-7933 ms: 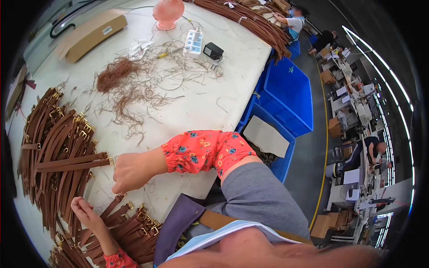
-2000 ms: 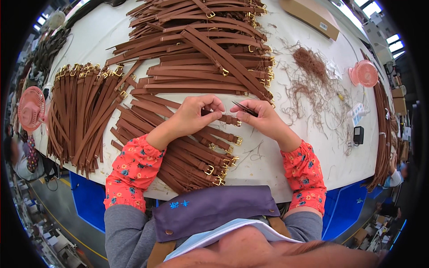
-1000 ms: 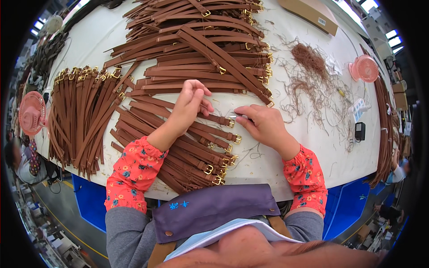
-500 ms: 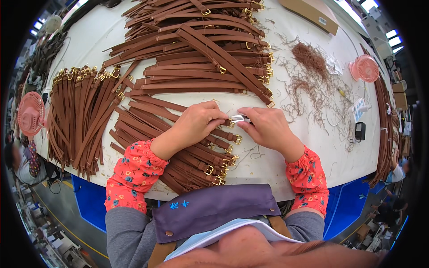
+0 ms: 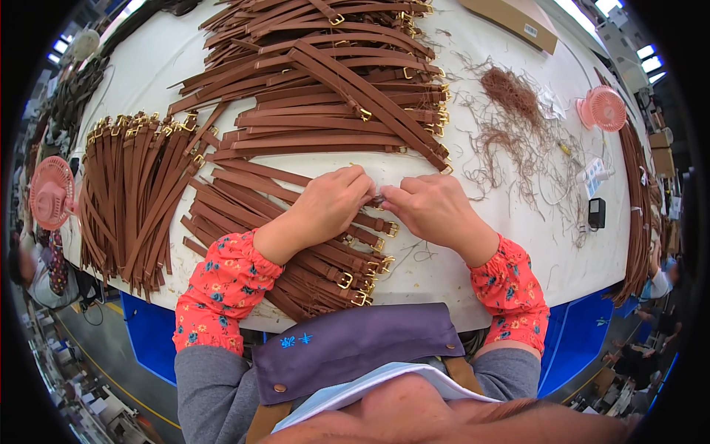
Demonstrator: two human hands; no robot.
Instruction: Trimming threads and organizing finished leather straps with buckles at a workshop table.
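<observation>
My left hand (image 5: 336,201) is closed, thumb and fingers pinching the buckle end of a brown strap from the small pile of brown straps (image 5: 244,203) below it. My right hand (image 5: 433,207) is closed too and meets the left fingertips at that end. A sliver of grey metal (image 5: 379,194) shows between the fingertips; it fits the small thread snips seen earlier in the right hand, now mostly hidden. The held buckle is largely covered by my fingers. Gold buckles (image 5: 345,280) of other straps lie just below my hands.
A large stack of brown straps (image 5: 325,96) lies beyond my hands, with a fanned bundle of straps (image 5: 129,200) at the left. Cut threads (image 5: 510,96) litter the right side. Two pink fans (image 5: 52,192), a cardboard box (image 5: 510,22) and a black adapter (image 5: 596,213) stand around the white table (image 5: 547,259).
My right hand has shifted slightly left, up against the left fingertips. The snips' silver blades, plain before, are now mostly covered by the fingers. The left hand has barely moved.
</observation>
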